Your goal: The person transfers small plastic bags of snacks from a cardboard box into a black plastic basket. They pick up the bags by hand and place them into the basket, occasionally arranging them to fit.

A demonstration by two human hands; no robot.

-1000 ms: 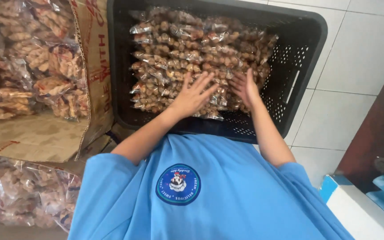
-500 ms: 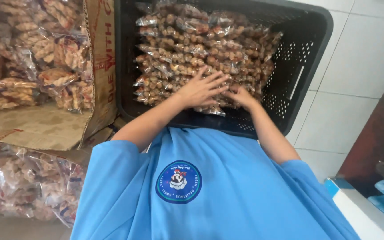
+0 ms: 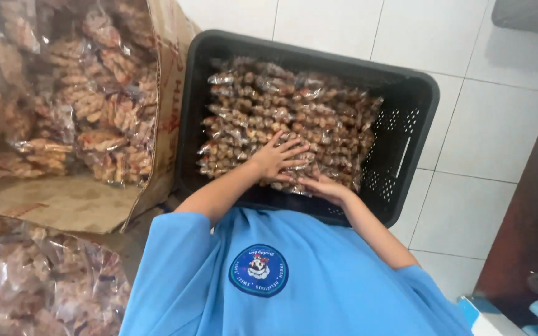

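Left of grip: open cardboard box [image 3: 157, 124], flap folded down, stuffed with clear snack bags [image 3: 94, 112]. Lower left, nearer than grip: heap of more bagged snacks [image 3: 38, 286]. Beyond and right: white floor tiles [image 3: 481, 143]. Far right: dark brown panel [image 3: 530, 236]. Blue shirt [image 3: 319, 286] below grip, round badge [image 3: 258, 270].

Bright blue short-sleeved shirt [image 3: 319, 292] with a round dark-blue badge [image 3: 258, 270] on the chest, forearms bare.

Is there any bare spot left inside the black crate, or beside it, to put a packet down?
The black plastic crate is crowded with clear snack packets; left hand and right hand lie on them. A bare strip runs along its right wall. The white tiled floor right of it and the cardboard flap are free.
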